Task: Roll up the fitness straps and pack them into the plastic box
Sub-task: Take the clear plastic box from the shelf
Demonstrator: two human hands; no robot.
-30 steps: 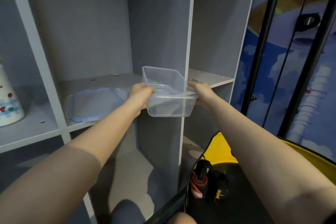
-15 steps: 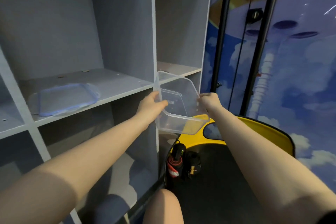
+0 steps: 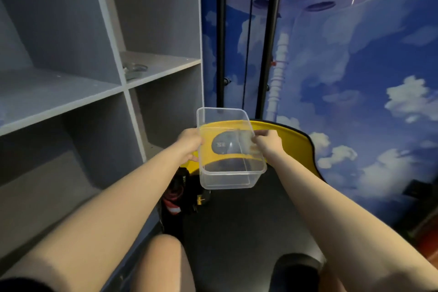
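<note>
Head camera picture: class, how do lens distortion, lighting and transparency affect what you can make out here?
Head view: wide-angle lens bows the shelf edges; dim light leaves the rolled straps dark and indistinct; the clear plastic box, held by left hand and right hand, shows yellow through its walls.

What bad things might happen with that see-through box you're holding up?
The plastic box is empty and held in the air by its side walls only, left hand and right hand, so it might slip or tip. The rolled straps sit right below; setting the box down carelessly might knock them over.
</note>
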